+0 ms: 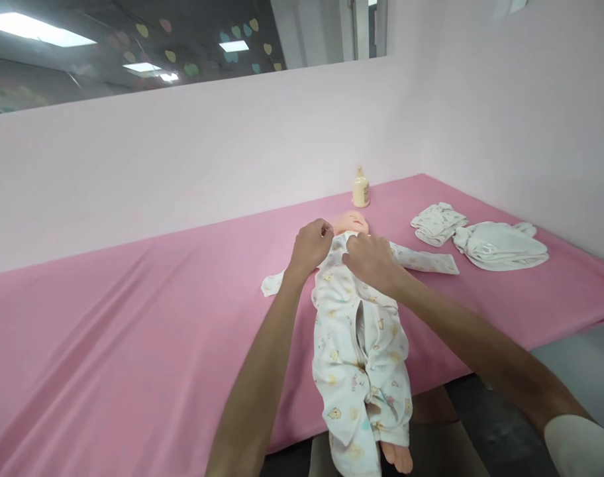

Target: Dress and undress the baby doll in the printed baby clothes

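A baby doll (pixel 352 222) lies on its back, its head toward the wall and a bare foot sticking out at the near edge. It wears a white printed romper (pixel 338 331), with a gap showing at the crotch and its sleeves spread to both sides. By the doll's neck and shoulder, my left hand (pixel 312 246) is closed in a pinch; what lies between its fingertips I cannot make out. The fingers of my right hand (pixel 374 262) are curled on the upper front of the romper, gripping the cloth at the chest.
A pink sheet (pixel 183 331) covers the table. Behind the doll's head stands a cream pump bottle (pixel 361 189). Folded printed cloth (pixel 438 223) and a folded white garment (pixel 501 246) lie at the right. White walls border the back and right sides, with a window above the back one.
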Tool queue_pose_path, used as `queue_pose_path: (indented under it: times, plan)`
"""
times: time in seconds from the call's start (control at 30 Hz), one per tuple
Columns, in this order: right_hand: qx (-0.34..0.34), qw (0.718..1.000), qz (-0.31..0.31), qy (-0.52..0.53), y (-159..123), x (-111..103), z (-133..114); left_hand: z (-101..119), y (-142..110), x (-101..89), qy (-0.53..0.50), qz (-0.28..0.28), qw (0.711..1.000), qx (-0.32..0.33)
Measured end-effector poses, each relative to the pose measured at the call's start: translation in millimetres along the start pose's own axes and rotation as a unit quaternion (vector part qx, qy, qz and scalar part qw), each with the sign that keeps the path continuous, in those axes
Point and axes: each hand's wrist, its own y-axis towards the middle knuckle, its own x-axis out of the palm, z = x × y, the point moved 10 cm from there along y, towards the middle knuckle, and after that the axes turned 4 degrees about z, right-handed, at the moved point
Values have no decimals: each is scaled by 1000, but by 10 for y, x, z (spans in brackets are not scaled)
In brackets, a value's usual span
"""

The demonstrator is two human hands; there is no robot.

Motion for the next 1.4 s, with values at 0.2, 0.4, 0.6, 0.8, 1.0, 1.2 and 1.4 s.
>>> queue_pose_path:
  times: [0.2, 0.4, 0.6, 0.8, 1.0, 1.2, 1.4]
  plan:
    - [-21, 1000, -3, 12, -51, 25, 32, 180, -136, 332, 35, -170, 984, 33]
    - [21, 998, -15, 54, 447, 123, 225, -60, 40, 421, 73, -108, 992, 2]
    - [48, 997, 7, 60, 675, 273, 216, -221, 79, 548, 75, -112, 991, -16]
    - [34, 998, 28, 52, 700, 303, 176, -185, 53, 557, 100, -111, 989, -14]
    - [27, 999, 14, 27, 679, 251, 213, -154, 62, 584, 105, -100, 989, 5]
    - [8, 1000, 5, 10, 738, 246, 330, -113, 39, 576, 93, -102, 990, 21]
    - [35, 999, -2, 24, 836, 349, 527, -79, 1, 553, 99, -115, 988, 23]
